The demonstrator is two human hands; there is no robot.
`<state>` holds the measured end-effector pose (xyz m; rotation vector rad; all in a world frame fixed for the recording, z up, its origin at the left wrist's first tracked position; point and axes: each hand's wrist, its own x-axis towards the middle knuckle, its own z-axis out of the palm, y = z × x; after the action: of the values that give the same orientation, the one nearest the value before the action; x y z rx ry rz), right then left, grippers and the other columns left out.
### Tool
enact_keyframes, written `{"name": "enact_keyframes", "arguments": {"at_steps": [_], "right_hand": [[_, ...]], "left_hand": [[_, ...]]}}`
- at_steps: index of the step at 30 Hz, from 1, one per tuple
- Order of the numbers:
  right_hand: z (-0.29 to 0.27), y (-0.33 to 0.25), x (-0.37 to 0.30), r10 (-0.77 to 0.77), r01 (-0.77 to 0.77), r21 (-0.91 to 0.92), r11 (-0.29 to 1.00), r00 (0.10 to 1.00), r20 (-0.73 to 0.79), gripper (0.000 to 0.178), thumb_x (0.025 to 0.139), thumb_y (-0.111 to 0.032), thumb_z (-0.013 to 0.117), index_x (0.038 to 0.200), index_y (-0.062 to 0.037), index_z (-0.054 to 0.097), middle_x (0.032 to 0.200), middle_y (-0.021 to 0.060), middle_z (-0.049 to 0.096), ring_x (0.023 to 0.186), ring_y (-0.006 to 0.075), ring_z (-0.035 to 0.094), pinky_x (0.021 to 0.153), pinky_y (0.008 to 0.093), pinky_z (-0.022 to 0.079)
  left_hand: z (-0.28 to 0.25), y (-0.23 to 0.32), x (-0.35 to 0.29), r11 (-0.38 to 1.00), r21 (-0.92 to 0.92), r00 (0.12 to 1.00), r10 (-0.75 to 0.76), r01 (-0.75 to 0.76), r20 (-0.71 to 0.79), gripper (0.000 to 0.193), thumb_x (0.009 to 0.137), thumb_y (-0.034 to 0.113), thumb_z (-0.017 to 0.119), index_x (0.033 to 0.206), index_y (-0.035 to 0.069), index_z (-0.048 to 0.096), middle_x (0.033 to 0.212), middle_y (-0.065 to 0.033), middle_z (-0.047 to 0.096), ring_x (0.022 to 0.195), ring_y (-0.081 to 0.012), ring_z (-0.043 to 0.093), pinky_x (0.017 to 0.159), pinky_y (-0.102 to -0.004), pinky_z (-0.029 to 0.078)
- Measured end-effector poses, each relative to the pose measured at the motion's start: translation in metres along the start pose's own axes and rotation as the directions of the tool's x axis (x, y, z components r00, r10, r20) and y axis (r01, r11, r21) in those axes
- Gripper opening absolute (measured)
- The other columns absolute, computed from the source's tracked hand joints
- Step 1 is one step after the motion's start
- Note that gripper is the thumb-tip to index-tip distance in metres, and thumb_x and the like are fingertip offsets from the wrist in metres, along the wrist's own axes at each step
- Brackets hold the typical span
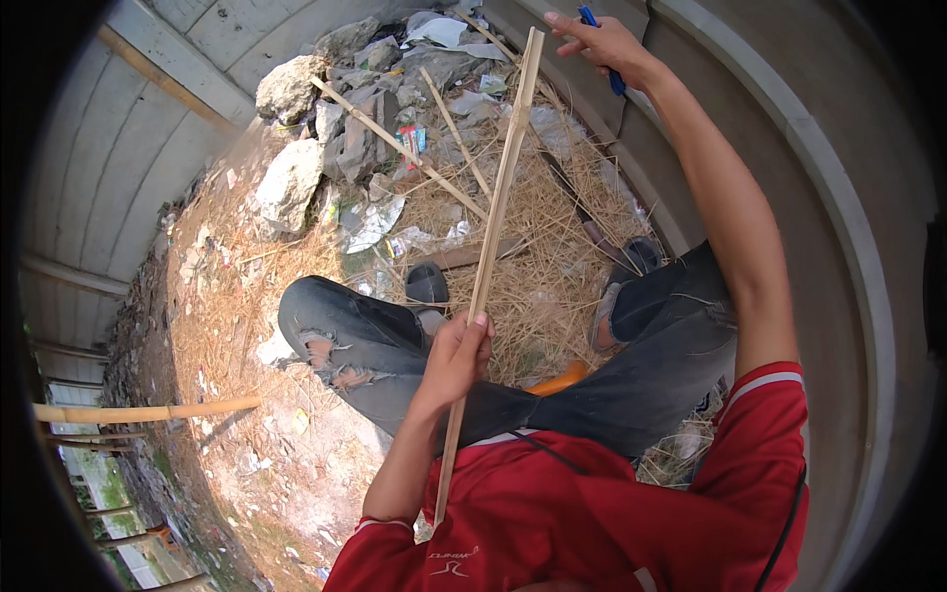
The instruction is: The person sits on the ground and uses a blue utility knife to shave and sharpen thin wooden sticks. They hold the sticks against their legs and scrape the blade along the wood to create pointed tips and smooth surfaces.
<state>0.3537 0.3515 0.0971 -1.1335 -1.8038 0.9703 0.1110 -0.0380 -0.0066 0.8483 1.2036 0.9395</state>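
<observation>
My left hand [459, 355] is closed around a long, pale bamboo strip [503, 187]. The strip slants upward, its lower end against my red shirt and its far end standing near my right hand. Out at the top right, my right hand [597, 47] has its fingers partly stretched, with a slim blue tool [618, 82] held across the palm. The tool's ends show on both sides of the hand, but its exact kind is hidden. A small gap shows between my right fingertips and the strip's top.
Two thin bamboo sticks [400, 148] lean over rocks [288, 185] and litter ahead. Straw-like shavings [552, 276] cover the ground between my feet. A grey panel wall [789, 197] rises close on my right. A bamboo pole [148, 409] juts in at left; something orange [559, 380] shows beneath my legs.
</observation>
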Motion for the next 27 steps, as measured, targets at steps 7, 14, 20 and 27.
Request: {"name": "enact_keyframes", "arguments": {"at_steps": [7,14,20,27], "right_hand": [[0.038,-0.023,-0.020,0.074,-0.117,0.232,0.966,0.980,0.187,0.034,0.096,-0.040,0.071,0.087,-0.0077,0.065,0.063,-0.0074,0.046,0.046,0.0033,0.032,0.044,0.0235,0.028],[0.085,-0.062,-0.068,0.128,-0.233,0.259,0.937,0.923,0.364,0.027,0.084,-0.031,0.081,0.091,-0.0079,0.069,0.073,0.0058,0.067,0.046,0.0045,0.038,0.043,0.0242,0.031],[0.095,-0.055,-0.083,-0.180,0.266,-0.586,0.766,0.963,0.203,0.017,0.065,-0.014,0.071,0.065,0.0016,0.065,0.065,0.0226,0.066,0.062,0.0357,0.067,0.064,0.0486,0.054],[0.127,-0.050,-0.113,-0.192,0.334,-0.682,0.651,0.941,0.278,0.022,0.068,-0.015,0.074,0.082,0.0015,0.071,0.087,0.0253,0.071,0.080,0.0441,0.071,0.073,0.0509,0.059]], "left_hand": [[0.000,0.024,0.019,0.985,0.132,0.986,0.090,-0.109,0.140,0.036,0.109,0.036,0.044,0.116,0.004,0.056,0.062,-0.0004,0.049,0.045,-0.0067,0.043,0.042,-0.0223,0.034],[0.002,0.078,0.063,0.983,-0.149,0.993,0.111,-0.103,0.047,0.040,0.111,0.038,0.039,0.128,0.005,0.053,0.061,0.0060,0.026,0.045,-0.0042,0.026,0.039,-0.0218,0.021],[-0.005,0.079,0.074,0.983,-0.133,0.992,0.119,-0.125,-0.052,0.033,0.110,0.038,0.041,0.108,0.007,0.053,0.059,0.0064,0.027,0.044,-0.0050,0.027,0.039,-0.0222,0.020],[0.003,0.078,0.081,0.991,-0.084,0.992,0.100,-0.107,-0.080,0.032,0.110,0.038,0.043,0.106,0.008,0.052,0.058,0.0059,0.028,0.043,-0.0059,0.028,0.038,-0.0232,0.021]]}}
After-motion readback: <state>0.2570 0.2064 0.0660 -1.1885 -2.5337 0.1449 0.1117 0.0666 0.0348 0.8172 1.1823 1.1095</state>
